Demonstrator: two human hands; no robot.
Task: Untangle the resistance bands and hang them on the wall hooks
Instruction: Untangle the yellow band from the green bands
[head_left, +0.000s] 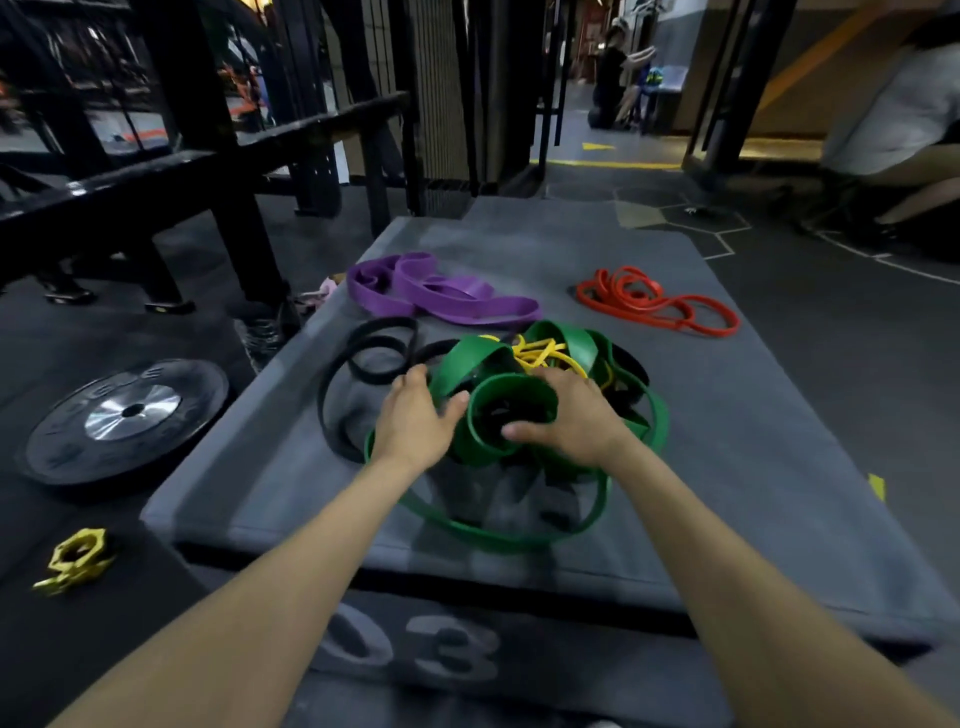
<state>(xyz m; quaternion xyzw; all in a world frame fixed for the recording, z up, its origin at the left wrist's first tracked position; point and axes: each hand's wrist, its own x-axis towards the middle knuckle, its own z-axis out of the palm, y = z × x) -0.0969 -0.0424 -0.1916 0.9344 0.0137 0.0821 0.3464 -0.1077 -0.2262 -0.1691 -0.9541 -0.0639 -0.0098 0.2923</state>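
Observation:
A tangle of bands lies on the grey mat (727, 415): a wide green band (511, 402) coiled in loops, a thin yellow band (540, 353) caught in its middle, and a black band (363, 358) spreading to the left. My left hand (415, 421) reaches into the left side of the green loops, thumb against a green fold. My right hand (569, 415) lies over the coiled green loop, its thumb hooked inside it. A purple band (441, 291) and a red band (654, 301) lie apart farther back. No wall hooks are in view.
A black weight plate (127, 415) and a yellow collar clamp (78, 561) lie on the floor to the left. A black steel rack (208, 156) stands behind them. One person crouches far back (615, 78), another sits at the right edge (893, 119).

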